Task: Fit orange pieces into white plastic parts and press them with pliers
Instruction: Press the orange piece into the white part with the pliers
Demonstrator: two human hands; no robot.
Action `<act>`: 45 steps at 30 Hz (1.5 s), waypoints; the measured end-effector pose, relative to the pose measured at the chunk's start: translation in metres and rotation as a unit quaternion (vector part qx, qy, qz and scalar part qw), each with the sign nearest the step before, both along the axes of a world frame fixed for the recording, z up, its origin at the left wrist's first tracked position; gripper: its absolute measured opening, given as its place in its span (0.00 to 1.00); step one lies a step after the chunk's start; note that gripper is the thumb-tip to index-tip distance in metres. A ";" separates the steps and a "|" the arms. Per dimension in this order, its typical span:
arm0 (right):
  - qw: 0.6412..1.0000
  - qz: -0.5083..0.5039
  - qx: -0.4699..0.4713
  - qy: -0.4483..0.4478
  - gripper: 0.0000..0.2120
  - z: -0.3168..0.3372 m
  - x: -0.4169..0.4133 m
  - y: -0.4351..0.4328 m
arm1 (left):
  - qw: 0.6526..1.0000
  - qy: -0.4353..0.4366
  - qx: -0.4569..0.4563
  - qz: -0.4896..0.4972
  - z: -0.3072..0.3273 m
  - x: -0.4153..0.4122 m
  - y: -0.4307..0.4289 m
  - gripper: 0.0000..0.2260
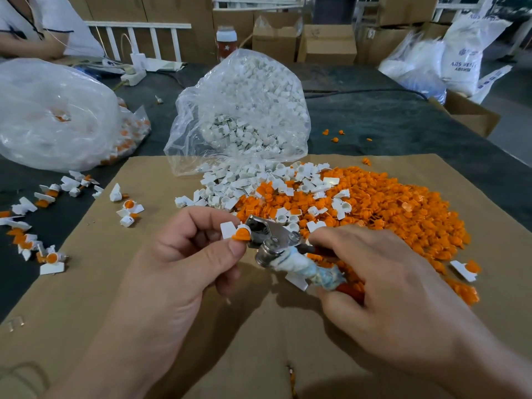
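Left hand (178, 260) pinches a white part (228, 229) with orange piece (241, 234); right hand (388, 283) grips pliers (267, 236). Behind lies an orange pile (397, 203).

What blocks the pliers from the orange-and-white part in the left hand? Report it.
Nothing visible does. The left hand pinches the white part, with its orange piece fitted, directly at the head of the pliers, and no object lies between them. The right hand grips the wrapped handles.

The left hand (184, 254), fingers curled, pinches a part (227, 229) between thumb and forefinger, while the right hand (383, 277), close beside it, grips the pliers (273, 237) by the handles.
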State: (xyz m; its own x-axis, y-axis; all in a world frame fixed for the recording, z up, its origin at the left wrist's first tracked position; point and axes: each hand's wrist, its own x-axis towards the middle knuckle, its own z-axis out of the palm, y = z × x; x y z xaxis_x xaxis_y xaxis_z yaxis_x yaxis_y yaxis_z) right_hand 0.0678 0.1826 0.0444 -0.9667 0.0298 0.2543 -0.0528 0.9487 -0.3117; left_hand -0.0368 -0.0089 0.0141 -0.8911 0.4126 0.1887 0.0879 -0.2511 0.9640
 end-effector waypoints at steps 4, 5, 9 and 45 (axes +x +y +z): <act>1.000 0.013 -0.007 -0.017 0.18 0.002 0.000 0.001 | 1.000 0.003 0.007 -0.007 0.001 0.000 -0.001 0.11; 1.000 0.015 -0.008 -0.019 0.17 0.002 0.000 0.001 | 1.000 0.007 0.006 -0.006 0.001 0.000 -0.001 0.11; 0.999 0.023 -0.011 -0.028 0.18 0.003 0.000 0.003 | 0.999 0.034 -0.015 -0.004 0.001 0.000 -0.002 0.12; 0.992 -0.074 0.092 -0.034 0.29 -0.008 -0.006 0.005 | 0.987 0.026 -0.131 0.084 -0.002 -0.004 -0.006 0.10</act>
State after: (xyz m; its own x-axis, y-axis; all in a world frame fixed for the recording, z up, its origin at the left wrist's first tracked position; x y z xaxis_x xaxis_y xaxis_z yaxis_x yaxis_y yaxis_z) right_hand 0.0622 0.1878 0.0360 -0.9702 0.1324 0.2031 0.1070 0.9856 -0.1311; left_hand -0.0404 -0.0144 0.0117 -0.9431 0.3008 0.1419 0.1577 0.0287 0.9871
